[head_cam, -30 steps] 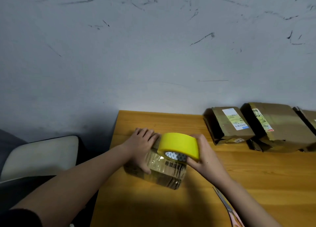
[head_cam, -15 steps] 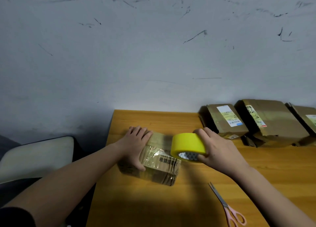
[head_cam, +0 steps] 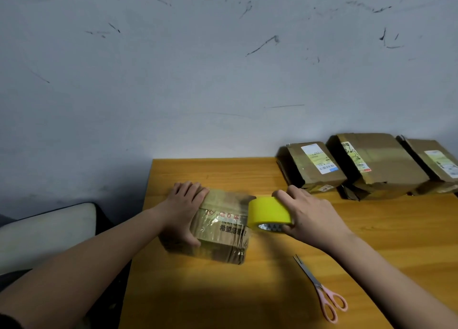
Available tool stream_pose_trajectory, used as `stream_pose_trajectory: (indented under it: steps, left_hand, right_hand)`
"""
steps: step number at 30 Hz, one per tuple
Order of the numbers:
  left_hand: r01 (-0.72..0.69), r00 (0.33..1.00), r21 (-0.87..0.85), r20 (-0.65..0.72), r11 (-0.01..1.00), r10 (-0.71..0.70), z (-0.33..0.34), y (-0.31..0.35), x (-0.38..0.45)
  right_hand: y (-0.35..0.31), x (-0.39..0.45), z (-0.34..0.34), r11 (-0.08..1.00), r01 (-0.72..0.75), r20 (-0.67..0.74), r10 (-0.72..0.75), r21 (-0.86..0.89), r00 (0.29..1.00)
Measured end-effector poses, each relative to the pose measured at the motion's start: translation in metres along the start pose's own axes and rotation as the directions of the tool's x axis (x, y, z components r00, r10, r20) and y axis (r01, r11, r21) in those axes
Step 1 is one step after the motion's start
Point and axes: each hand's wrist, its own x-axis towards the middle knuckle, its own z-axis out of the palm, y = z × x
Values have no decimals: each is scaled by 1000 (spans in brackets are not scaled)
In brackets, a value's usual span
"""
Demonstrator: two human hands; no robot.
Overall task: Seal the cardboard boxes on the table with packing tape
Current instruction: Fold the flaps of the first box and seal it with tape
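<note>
A small brown cardboard box [head_cam: 223,232] with printed characters and glossy tape on it lies near the left edge of the wooden table [head_cam: 223,299]. My left hand [head_cam: 184,208] lies flat over the box's left end and presses it down. My right hand [head_cam: 307,214] grips a yellow roll of packing tape [head_cam: 269,211] held at the box's right end, just off its top edge. A clear strip of tape seems to run from the roll across the box top.
Pink-handled scissors [head_cam: 322,291] lie on the table, right of and nearer than the box. Three more cardboard boxes [head_cam: 314,167] [head_cam: 379,162] [head_cam: 436,165] with labels stand against the grey wall at the back right. A pale chair seat [head_cam: 47,232] is left of the table.
My right hand has carried the tape roll to the right, from above the box top to past its right end. The left hand has stayed on the box.
</note>
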Motion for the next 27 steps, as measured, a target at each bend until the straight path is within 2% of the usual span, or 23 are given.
stream_pose_trajectory:
  steps: [11, 19, 27]
  left_hand:
    - [0, 1000, 1, 12, 1000, 0, 2, -1, 5]
    - [2, 999, -81, 49, 997, 2, 1, 1, -1]
    - [-68, 998, -86, -23, 994, 67, 15, -2, 4]
  right_hand:
    - [21, -13, 10, 996, -56, 85, 62, -74, 994]
    - [18, -7, 31, 995, -68, 155, 78, -68, 985]
    - [15, -6, 44, 995, -86, 173, 92, -42, 981]
